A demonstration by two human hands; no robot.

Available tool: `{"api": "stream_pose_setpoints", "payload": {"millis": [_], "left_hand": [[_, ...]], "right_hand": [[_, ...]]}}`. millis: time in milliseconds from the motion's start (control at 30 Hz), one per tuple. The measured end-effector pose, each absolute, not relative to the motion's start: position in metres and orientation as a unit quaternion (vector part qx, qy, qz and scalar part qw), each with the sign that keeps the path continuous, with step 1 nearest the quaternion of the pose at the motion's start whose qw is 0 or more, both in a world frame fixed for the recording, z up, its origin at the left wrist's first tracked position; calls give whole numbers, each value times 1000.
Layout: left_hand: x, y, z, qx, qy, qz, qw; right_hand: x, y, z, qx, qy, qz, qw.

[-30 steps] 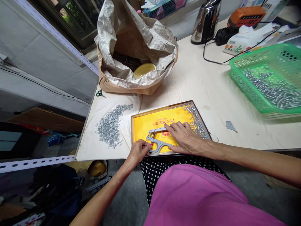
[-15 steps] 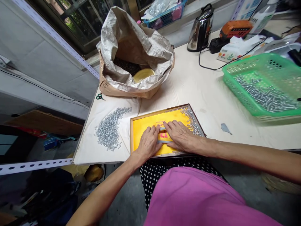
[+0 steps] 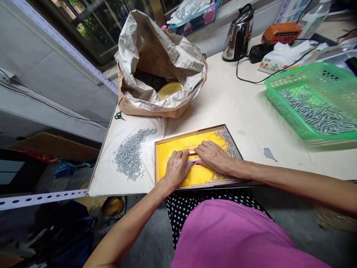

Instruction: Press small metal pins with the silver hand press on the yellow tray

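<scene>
desk top [image 3: 251, 111] under a yellow tray [image 3: 159, 160]: grey metal clamp [image 3: 192, 160] sits mid-tray between the hands, right hand [image 3: 213, 157] spread flat on it, left hand [image 3: 177, 170] over it, grip unclear; silver pins [image 3: 220, 177] now line the near edge.

Left hand [image 3: 177, 170] palm down, fingers slanting up and right, wrist low. Right hand [image 3: 212, 156] palm down, fingers curled, pointing left, just beside left hand. Left forearm [image 3: 126, 227] rising from lower left; right forearm [image 3: 287, 179] reaching in from right, nearly level.

One tray [image 3: 189, 132], one basket [image 3: 275, 97], one kettle [image 3: 238, 39]
</scene>
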State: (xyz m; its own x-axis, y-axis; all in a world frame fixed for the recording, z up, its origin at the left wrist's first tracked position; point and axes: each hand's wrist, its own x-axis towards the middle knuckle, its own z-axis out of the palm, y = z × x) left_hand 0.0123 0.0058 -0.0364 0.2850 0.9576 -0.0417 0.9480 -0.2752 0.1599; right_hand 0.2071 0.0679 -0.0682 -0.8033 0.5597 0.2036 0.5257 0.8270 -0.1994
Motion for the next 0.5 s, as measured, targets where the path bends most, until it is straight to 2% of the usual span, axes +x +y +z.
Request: {"api": "stream_pose_setpoints", "payload": {"millis": [100, 333, 400, 500], "left_hand": [[12, -1, -41, 826, 556, 78, 48], [24, -17, -31, 882, 461, 100, 12], [15, -19, -24, 867, 480, 134, -11], [-24, -28, -15, 766, 613, 185, -62]], "right_hand": [[217, 73, -67, -303, -936, 88, 156], [226, 119, -86, -306, -923, 144, 182], [228, 129, -86, -269, -927, 171, 198], [237, 135, -81, -261, -918, 196, 226]]}}
